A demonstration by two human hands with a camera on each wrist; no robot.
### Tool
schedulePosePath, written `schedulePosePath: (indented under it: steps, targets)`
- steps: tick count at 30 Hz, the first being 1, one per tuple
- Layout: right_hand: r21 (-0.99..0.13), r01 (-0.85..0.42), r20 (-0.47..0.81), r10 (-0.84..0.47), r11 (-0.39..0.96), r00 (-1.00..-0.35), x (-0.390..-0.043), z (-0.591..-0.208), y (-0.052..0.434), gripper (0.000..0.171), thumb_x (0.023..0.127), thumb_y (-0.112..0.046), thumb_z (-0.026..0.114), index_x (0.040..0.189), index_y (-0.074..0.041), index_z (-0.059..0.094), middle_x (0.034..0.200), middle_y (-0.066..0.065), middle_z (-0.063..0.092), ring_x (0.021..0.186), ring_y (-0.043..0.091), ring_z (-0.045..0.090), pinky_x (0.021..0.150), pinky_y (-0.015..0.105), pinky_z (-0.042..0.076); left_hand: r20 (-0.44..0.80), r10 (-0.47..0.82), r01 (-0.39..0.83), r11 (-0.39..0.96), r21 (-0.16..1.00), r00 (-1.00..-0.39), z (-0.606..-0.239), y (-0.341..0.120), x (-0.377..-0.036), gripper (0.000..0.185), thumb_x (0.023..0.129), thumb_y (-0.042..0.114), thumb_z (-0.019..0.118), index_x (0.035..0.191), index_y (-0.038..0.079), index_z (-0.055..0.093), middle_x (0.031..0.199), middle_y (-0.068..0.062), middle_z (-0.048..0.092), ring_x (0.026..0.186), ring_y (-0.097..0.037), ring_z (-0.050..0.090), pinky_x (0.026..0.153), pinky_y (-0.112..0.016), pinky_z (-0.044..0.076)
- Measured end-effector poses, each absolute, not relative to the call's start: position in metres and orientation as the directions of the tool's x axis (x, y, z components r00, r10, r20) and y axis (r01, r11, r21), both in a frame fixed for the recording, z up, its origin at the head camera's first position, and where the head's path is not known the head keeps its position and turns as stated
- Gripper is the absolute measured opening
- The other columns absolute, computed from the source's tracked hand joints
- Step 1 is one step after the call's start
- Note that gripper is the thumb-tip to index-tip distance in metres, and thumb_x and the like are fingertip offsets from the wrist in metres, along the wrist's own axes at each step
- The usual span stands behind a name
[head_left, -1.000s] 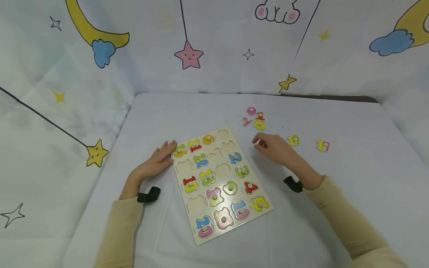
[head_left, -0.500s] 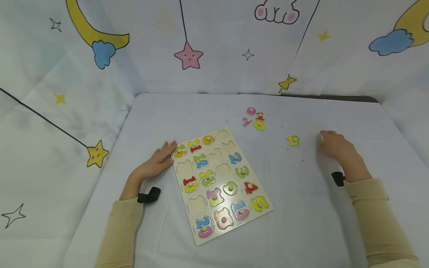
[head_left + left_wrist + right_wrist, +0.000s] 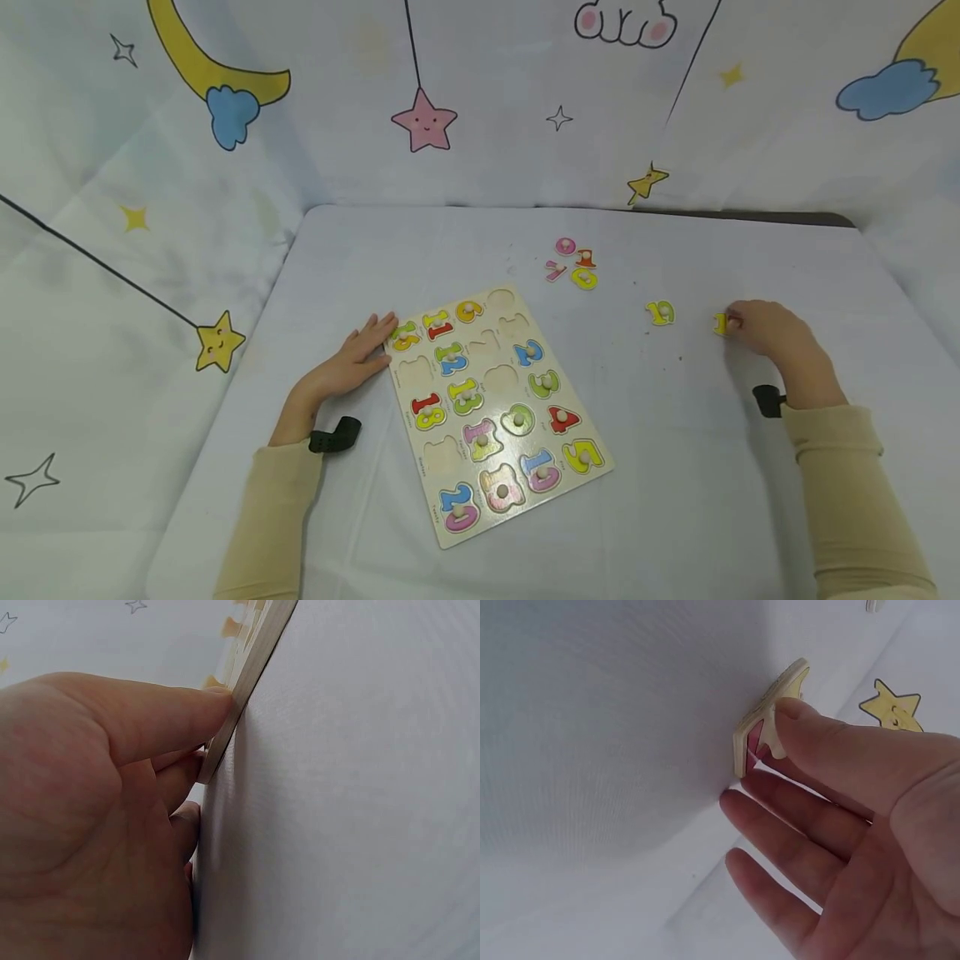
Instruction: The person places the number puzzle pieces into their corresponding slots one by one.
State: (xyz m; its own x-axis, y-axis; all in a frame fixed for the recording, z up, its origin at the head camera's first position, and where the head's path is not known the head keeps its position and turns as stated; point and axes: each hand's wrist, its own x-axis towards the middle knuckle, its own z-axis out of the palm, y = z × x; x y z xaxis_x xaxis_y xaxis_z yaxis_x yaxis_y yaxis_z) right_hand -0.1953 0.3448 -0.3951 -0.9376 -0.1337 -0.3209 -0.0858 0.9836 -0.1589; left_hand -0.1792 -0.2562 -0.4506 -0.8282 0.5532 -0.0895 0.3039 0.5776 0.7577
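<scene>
Right hand, at the right of the head frame, has its thumb and fingers pinching the peg of the yellow number piece, which sits on the desk. Left hand, left of center, lies flat with straight fingers pressing the upper-left edge of the puzzle board. A loose yellow 19 piece lies between board and right hand, four more pieces above it.
</scene>
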Motion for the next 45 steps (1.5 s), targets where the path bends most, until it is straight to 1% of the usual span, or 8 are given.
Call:
schedulePosePath:
  steps: [7,11,15,22,29,35,40,45]
  targets:
    - [-0.161,-0.034,-0.282,-0.079,0.986,-0.956,-0.192,-0.398,0.343,0.029,0.091,-0.004,0.049,0.111,0.017,0.053,0.105,0.035,0.054,0.08,0.038,0.053,0.071,0.055,0.044,-0.093,0.553,0.299,0.575,0.761,-0.828,-0.449,-0.255,-0.18,0.061,0.099,0.016,0.047,0.148,-0.001,0.016,0.153,-0.018,0.01,0.139,-0.033,-0.005,0.108,-0.05,-0.006]
    - [-0.167,-0.046,-0.25,-0.088,0.985,-0.964,-0.192,-0.399,0.342,0.026,0.09,-0.002,0.051,0.105,0.018,0.054,0.096,0.033,0.057,0.073,0.033,0.053,0.063,0.049,0.045,-0.099,0.548,0.294,0.582,0.758,-0.831,-0.449,-0.255,-0.18,0.06,0.099,0.015,0.047,0.148,0.0,0.016,0.153,-0.017,0.01,0.139,-0.032,-0.005,0.108,-0.05,-0.006]
    - [-0.177,-0.058,-0.236,-0.099,0.983,-0.967,-0.192,-0.399,0.341,0.022,0.087,0.0,0.053,0.099,0.019,0.051,0.085,0.027,0.056,0.069,0.031,0.05,0.059,0.046,0.044,-0.104,0.548,0.292,0.587,0.755,-0.83,-0.449,-0.255,-0.18,0.06,0.099,0.014,0.047,0.148,-0.001,0.016,0.153,-0.017,0.009,0.139,-0.032,-0.006,0.108,-0.05,-0.007]
    - [-0.136,-0.068,-0.154,-0.089,0.988,-0.984,-0.186,-0.397,0.337,0.016,0.084,0.001,0.057,0.088,0.011,0.044,0.074,0.021,0.049,0.062,0.03,0.046,0.05,0.042,0.041,-0.102,0.548,0.291,0.582,0.76,-0.83,-0.445,-0.254,-0.178,0.06,0.099,0.013,0.048,0.147,-0.003,0.017,0.153,-0.019,0.011,0.139,-0.034,-0.004,0.108,-0.05,-0.006]
    - [-0.072,-0.069,-0.088,-0.075,0.995,-0.993,-0.18,-0.394,0.329,0.029,0.084,-0.001,0.065,0.1,0.013,0.046,0.081,0.027,0.05,0.06,0.034,0.051,0.051,0.047,0.043,-0.104,0.541,0.285,0.585,0.76,-0.835,-0.445,-0.254,-0.178,0.06,0.098,0.014,0.049,0.148,-0.001,0.018,0.153,-0.018,0.012,0.139,-0.033,-0.003,0.108,-0.049,-0.006]
    - [-0.023,-0.069,-0.06,-0.071,0.997,-0.996,-0.172,-0.395,0.328,0.041,0.078,-0.006,0.075,0.103,0.012,0.047,0.081,0.026,0.051,0.057,0.031,0.05,0.046,0.042,0.043,-0.11,0.537,0.28,0.591,0.756,-0.836,-0.446,-0.253,-0.178,0.061,0.098,0.014,0.049,0.148,0.0,0.018,0.153,-0.017,0.012,0.139,-0.032,-0.003,0.108,-0.048,-0.005]
    - [-0.016,-0.097,-0.003,-0.097,0.995,-0.995,-0.164,-0.393,0.324,0.033,0.079,-0.004,0.073,0.096,0.01,0.048,0.076,0.024,0.054,0.052,0.027,0.05,0.041,0.038,0.041,-0.104,0.541,0.288,0.59,0.754,-0.834,-0.447,-0.254,-0.178,0.06,0.099,0.014,0.049,0.148,0.0,0.017,0.154,-0.016,0.011,0.139,-0.031,-0.004,0.108,-0.048,-0.006]
    - [-0.012,-0.135,0.009,-0.135,0.991,-0.991,-0.159,-0.389,0.316,0.027,0.078,0.004,0.071,0.095,0.01,0.051,0.078,0.026,0.057,0.053,0.028,0.052,0.041,0.039,0.042,-0.088,0.543,0.3,0.584,0.755,-0.835,-0.448,-0.254,-0.178,0.06,0.099,0.015,0.048,0.148,-0.001,0.018,0.153,-0.018,0.012,0.139,-0.033,-0.004,0.108,-0.05,-0.006]
